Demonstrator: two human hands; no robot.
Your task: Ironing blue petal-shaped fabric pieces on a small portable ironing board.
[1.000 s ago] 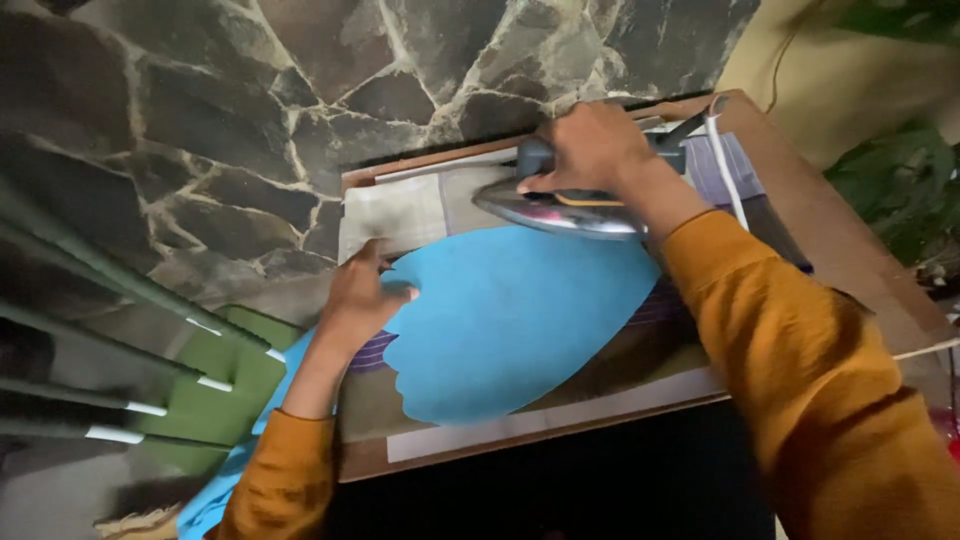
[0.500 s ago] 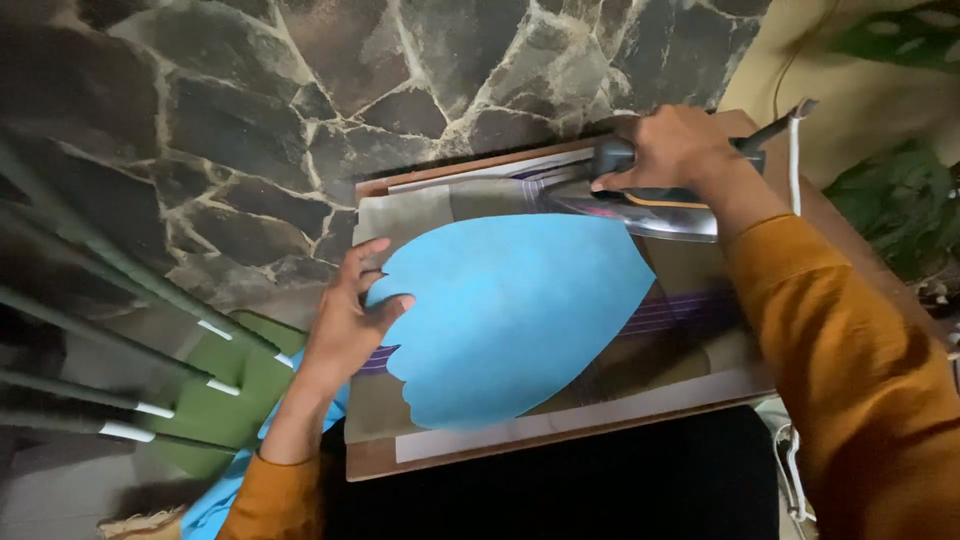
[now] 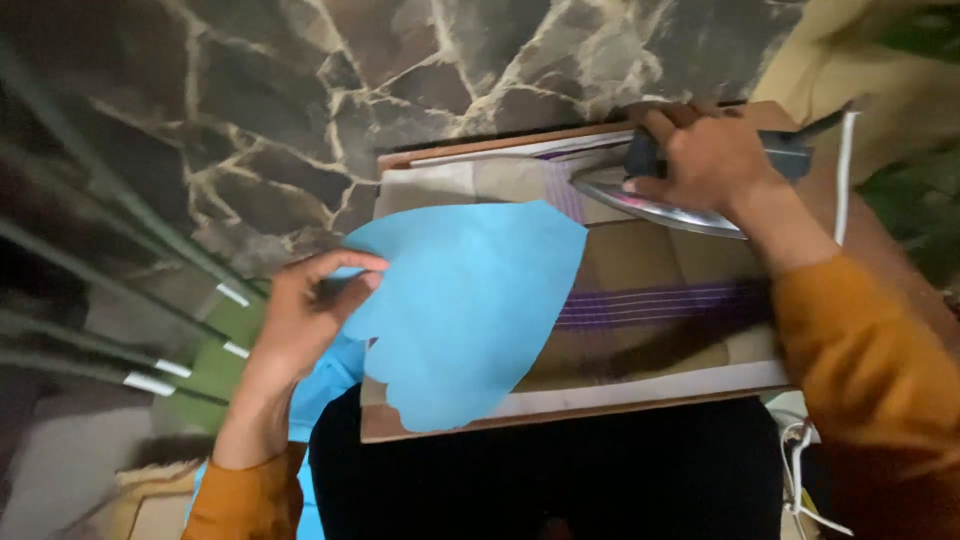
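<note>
Left hand (image 3: 300, 320) pinches blue cloth (image 3: 470, 310) edge, fingers closed on it, tugging it flat across board (image 3: 660, 400). Right hand (image 3: 705, 160) wraps iron (image 3: 660, 205) handle, parked at far edge, off the cloth.

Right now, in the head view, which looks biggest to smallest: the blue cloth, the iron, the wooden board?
1. wooden board
2. blue cloth
3. iron, partly hidden by the right hand, but clearly smallest.
</note>
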